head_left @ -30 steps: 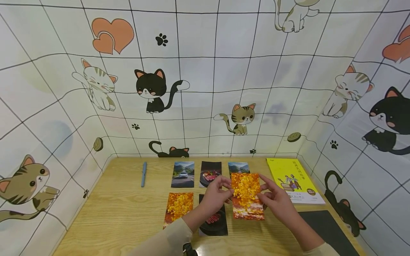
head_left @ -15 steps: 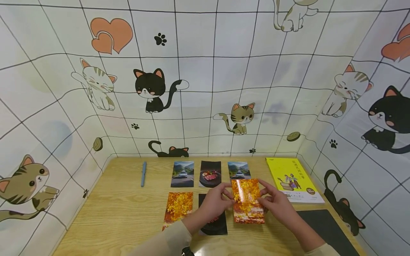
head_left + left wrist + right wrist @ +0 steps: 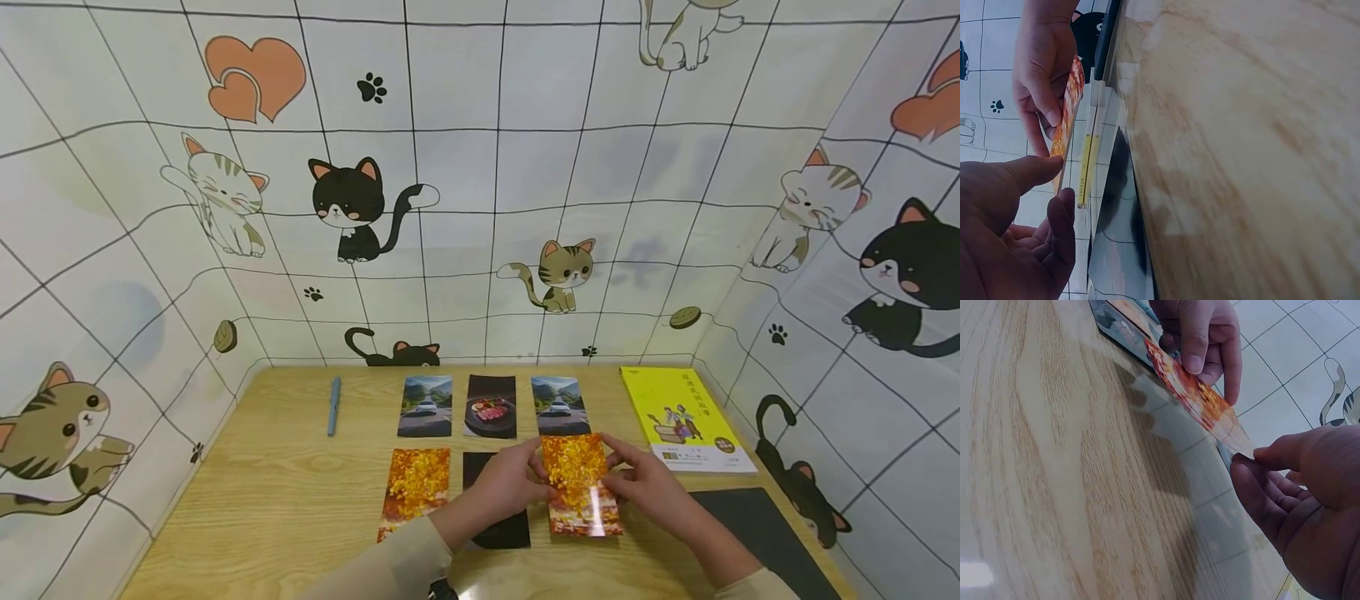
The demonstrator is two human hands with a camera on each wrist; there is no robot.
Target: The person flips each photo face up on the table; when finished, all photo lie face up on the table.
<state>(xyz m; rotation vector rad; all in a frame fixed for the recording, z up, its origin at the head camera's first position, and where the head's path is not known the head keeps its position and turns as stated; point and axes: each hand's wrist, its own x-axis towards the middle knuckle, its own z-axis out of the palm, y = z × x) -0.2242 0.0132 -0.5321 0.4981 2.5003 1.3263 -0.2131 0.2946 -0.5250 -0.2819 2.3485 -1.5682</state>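
Note:
Both hands hold an orange-and-yellow foliage photo card [image 3: 576,475], tilted slightly above the table. My left hand [image 3: 510,482] pinches its left edge between thumb and fingers; my right hand [image 3: 651,485] pinches the right edge. In the right wrist view, a gap shows between the card [image 3: 1200,400] and the wood. A matching foliage card [image 3: 417,483] lies at left, its lower part behind the left arm. Under the left hand is a dark card [image 3: 504,533], mostly covered. Behind lie a car-on-road card [image 3: 425,407], a food-plate card [image 3: 491,407] and another car-on-road card [image 3: 557,404].
A blue pen [image 3: 334,407] lies at the back left of the wooden table [image 3: 285,500]. On the right are a yellow book [image 3: 678,408] and a dark grey sheet [image 3: 750,529]. Cat-patterned curtains [image 3: 465,183] enclose the back and sides.
Both hands have lowered the foliage card toward the front of the table, uncovering more of the right-hand car card behind. The cards lying on the table have stayed put.

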